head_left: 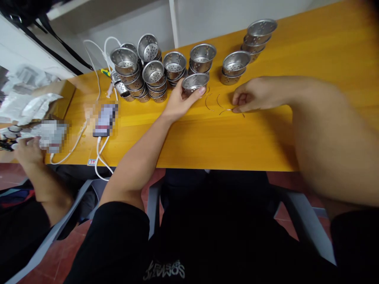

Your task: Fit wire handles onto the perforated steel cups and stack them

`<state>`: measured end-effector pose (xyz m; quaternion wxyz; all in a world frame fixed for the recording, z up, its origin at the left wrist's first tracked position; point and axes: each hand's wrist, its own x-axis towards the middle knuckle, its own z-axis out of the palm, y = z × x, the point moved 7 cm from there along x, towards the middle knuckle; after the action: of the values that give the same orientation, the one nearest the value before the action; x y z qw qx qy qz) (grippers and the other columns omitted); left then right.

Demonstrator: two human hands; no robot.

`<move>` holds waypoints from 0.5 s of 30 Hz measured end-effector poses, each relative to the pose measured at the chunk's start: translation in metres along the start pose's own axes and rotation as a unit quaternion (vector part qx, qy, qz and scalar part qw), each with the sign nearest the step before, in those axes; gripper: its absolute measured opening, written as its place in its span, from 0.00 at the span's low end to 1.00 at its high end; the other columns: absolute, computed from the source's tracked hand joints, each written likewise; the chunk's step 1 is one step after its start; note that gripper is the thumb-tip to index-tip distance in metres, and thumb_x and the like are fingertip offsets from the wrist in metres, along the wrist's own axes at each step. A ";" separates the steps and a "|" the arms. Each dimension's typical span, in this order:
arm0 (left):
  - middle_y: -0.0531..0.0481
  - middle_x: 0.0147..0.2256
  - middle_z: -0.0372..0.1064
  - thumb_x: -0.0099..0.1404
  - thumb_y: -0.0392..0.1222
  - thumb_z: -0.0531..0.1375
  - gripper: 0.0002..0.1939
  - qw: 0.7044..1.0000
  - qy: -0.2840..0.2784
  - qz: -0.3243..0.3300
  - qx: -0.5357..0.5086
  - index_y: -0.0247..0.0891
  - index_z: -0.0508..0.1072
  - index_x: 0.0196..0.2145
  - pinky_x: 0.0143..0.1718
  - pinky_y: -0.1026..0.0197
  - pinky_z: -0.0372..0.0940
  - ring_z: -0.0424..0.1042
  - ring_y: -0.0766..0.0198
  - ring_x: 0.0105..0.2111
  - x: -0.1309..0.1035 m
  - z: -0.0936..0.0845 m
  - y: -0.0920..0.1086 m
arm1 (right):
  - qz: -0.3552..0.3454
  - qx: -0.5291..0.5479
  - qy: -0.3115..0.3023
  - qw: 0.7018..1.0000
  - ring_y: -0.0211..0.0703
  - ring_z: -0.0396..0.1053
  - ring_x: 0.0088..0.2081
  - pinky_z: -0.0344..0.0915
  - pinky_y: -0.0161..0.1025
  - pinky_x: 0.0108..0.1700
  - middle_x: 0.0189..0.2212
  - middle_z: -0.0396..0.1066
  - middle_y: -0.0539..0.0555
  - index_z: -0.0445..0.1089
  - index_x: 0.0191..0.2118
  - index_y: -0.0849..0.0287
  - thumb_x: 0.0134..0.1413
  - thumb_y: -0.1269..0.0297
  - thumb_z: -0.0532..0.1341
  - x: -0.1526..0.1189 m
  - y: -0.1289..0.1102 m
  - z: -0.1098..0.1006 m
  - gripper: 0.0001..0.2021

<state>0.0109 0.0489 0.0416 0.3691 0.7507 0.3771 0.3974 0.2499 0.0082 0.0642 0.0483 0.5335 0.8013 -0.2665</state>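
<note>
My left hand [177,101] is closed around a perforated metal cup [195,82], thumb over its rim and fingers along its side. The cup is held open side up, just in front of a stack. To the right, my right hand [251,96] is low over the table with fingers curled and tips pinched together. A thin curved wire [225,111] is at those fingertips, partly hidden by them. Between the two hands a few more thin curved wires, such as one dark wire [206,103], lie on the wood.
Stacks of perforated cups [154,75] line the back of the yellow table [207,146], with another stack [236,63] behind my right hand. A phone [105,120] with white cables lies left. At far left, another person's hand [29,150] is beside plastic-wrapped items [35,94].
</note>
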 end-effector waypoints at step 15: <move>0.37 0.64 0.72 0.77 0.58 0.61 0.27 0.990 -0.106 -0.021 -0.088 0.37 0.64 0.61 0.67 0.47 0.76 0.76 0.55 0.66 -0.010 0.021 0.012 | -0.127 0.032 0.128 0.983 0.50 0.74 0.38 0.68 0.48 0.45 0.40 0.79 0.55 0.76 0.45 0.53 0.67 0.56 0.67 0.023 -0.034 0.012 0.08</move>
<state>0.0292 0.0294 0.0402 0.4801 0.7453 0.3147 0.3393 0.2077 0.0122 0.0584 -0.1065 0.4580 0.8532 -0.2258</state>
